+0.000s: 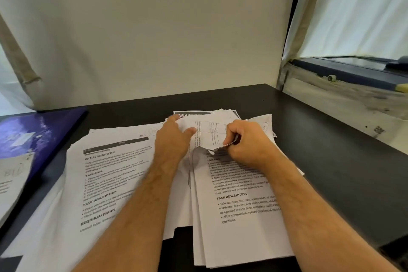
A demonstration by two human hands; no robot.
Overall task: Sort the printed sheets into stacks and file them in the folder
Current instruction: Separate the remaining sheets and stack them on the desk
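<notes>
Sheet [206, 134] between hands | right [245, 141] pinches its edge | left [174, 137] flat, open

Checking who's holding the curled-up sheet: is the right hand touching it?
Touching. The head view shows the right hand with fingers curled, pinching the lower edge of the curled sheet above the right stack.

Two bare forearms, no sleeves, left hand [173, 139], right hand [245, 142]

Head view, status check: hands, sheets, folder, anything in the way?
Right hand pinches a crumpled table sheet; left hand rests flat on it. Two stacks: left stack, right stack. Blue folder far left, untouched. No obstruction.
</notes>
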